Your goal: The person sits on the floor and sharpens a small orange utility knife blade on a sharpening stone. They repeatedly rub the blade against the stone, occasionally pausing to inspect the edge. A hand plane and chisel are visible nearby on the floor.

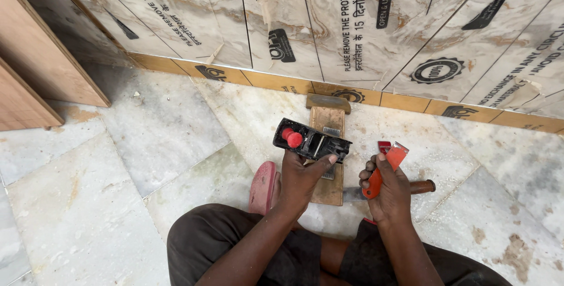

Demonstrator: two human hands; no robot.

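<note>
Left hand (301,175) is wrapped around the rear of a black metal hand plane with a red round knob (310,141), held just above a worn wooden block (329,162) near the floor's far edge by the leaning laminate sheets (352,22). Right hand (388,192) is closed on an orange-handled flat tool (382,171). I'd guess that plane's heavy, rigid and a bit slick, so gripping the body behind the blade looks safest

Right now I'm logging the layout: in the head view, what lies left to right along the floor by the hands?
Pink sandal → left hand holding the black hand plane → right hand holding the orange tool → brown-handled tool.
</note>
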